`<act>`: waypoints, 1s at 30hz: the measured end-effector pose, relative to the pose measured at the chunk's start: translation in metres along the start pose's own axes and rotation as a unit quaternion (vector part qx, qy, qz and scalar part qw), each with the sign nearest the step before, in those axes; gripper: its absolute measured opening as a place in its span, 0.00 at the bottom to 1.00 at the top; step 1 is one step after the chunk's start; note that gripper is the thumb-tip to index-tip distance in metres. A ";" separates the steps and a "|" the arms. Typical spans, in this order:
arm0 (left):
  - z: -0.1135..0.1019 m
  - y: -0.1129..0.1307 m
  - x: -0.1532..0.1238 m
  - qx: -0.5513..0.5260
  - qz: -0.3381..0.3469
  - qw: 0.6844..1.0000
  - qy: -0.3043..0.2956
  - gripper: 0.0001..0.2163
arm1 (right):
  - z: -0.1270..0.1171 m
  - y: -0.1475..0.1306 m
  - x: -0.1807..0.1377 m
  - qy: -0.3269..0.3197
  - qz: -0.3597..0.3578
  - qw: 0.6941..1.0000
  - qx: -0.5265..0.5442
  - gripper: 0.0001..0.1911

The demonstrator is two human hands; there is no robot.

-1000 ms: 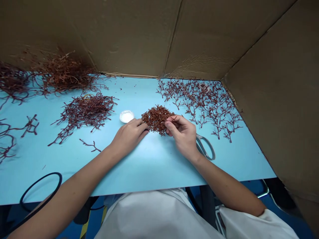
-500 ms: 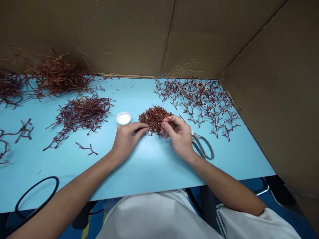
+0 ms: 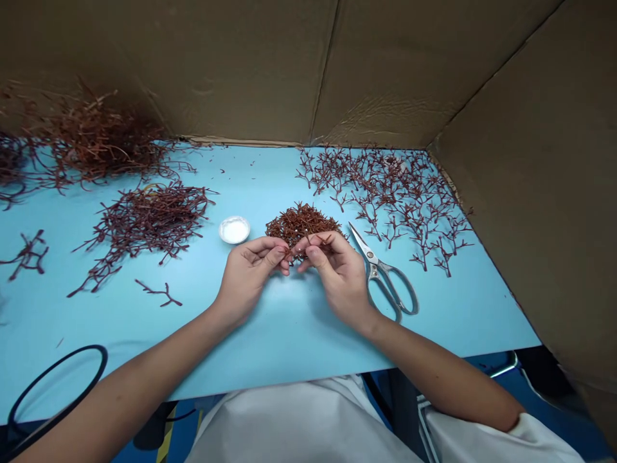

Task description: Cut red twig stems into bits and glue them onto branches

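While I watch from afar, my right hand (image 3: 340, 278) pinches a thin sprig (image 3: 307, 239) between thumb and forefinger at the near edge of a reddish-brown sprig clump (image 3: 301, 224), mid-way along the blue bench (image 3: 289, 341). My left hand (image 3: 253, 271) curls half-closed against it; I cannot tell whether it grips anything. Steel scissors (image 3: 372, 273) lie just beside my right hand, a small white dish (image 3: 234, 229) left of the clump.

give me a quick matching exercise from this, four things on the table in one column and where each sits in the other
Things:
1 steel scissors
2 small white dish
3 black cord loop
4 dense red-brown sprig pile

Places:
a touching the fingers of the right hand
b near the front left edge of the blue table
c left of the sprig pile
d right of the right hand

Pairs: 1d, 2c, 3b, 4a
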State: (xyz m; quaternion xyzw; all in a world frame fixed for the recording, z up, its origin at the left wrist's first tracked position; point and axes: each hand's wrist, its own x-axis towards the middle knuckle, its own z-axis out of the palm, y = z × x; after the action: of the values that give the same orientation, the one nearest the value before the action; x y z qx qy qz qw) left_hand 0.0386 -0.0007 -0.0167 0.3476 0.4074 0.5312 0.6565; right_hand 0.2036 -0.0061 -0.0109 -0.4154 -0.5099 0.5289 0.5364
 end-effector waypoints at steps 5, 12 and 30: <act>0.003 0.002 -0.001 -0.064 -0.044 0.997 -0.009 0.16 | 0.002 0.002 -0.001 0.004 -0.009 1.000 -0.012 0.12; 0.003 0.000 -0.002 -0.048 -0.030 0.998 0.000 0.16 | 0.003 0.005 -0.003 0.013 -0.046 0.999 -0.005 0.01; 0.005 -0.001 -0.007 0.021 0.032 0.998 0.049 0.12 | 0.002 0.010 -0.006 0.040 -0.133 0.981 -0.138 0.02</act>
State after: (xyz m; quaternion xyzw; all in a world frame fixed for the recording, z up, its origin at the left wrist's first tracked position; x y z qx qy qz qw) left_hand 0.0432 -0.0079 -0.0140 0.3479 0.4388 0.5596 0.6109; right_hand 0.2003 -0.0115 -0.0208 -0.4350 -0.6067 0.3604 0.5593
